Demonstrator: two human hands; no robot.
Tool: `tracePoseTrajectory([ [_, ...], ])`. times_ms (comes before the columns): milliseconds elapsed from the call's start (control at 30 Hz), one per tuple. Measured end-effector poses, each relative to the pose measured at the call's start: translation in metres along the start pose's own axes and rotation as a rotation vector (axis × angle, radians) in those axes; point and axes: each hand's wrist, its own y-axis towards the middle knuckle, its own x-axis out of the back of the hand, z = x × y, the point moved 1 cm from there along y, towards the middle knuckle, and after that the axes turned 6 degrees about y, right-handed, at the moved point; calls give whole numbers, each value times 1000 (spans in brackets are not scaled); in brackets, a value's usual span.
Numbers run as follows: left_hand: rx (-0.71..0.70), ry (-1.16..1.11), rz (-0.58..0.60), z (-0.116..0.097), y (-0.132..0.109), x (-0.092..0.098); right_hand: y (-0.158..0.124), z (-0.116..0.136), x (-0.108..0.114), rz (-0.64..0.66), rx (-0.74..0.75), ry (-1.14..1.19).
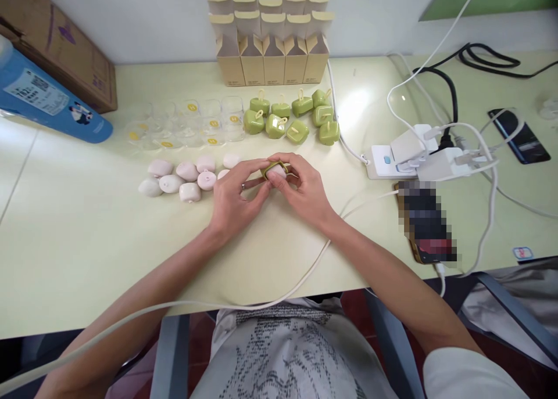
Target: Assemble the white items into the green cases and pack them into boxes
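Both of my hands meet over the pale green table (pixel 78 236). My left hand (pixel 235 198) and my right hand (pixel 305 190) pinch together one small item: a pale pink rounded piece (pixel 276 175) sitting inside an olive green cover (pixel 274 167). The fingers of both hands are closed round it. Just left of my left hand lie several loose pink rounded pieces (pixel 183 181). Farther back sit several green covers (pixel 292 120) with small loops on top.
Clear plastic cups (pixel 187 126) with yellow dots stand at back left. A row of open tan cartons (pixel 272 42) lines the wall. A power strip (pixel 412 158) with chargers and white cables, a phone (pixel 427 225), a blue bottle (pixel 47 100) and a cardboard box (pixel 56 42) surround the work area.
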Motion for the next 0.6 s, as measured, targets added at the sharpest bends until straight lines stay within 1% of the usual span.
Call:
tracePoseTrajectory([
  [67, -43, -6, -2, -2, -1, -1, -2, -3, -4, -23, -49, 40],
  [167, -83, 33, -65, -3, -1, -2, -3, -5, -8, -24, -165, 157],
  [233, -92, 78, -108, -3, -1, -2, -2, -6, -8, 10, -238, 256],
  [267, -91, 94, -110, -2, -1, -3, -1, -5, -7, 43, -262, 294],
  [333, -77, 103, -82, -1, -1, -2, 1, -5, -1, 116, -277, 323],
  [433, -38, 93, -3, 3, 0, -1, 6, -7, 11, 219, -243, 293],
  [500, -17, 93, 30, 6, 1, 1, 8, -8, 15, 268, -221, 274],
  [533, -9, 95, 34, 7, 0, 1, 8, -9, 15, 276, -220, 270],
  [600, -11, 99, 11, 8, 0, 1, 7, -9, 11, 230, -237, 271],
])
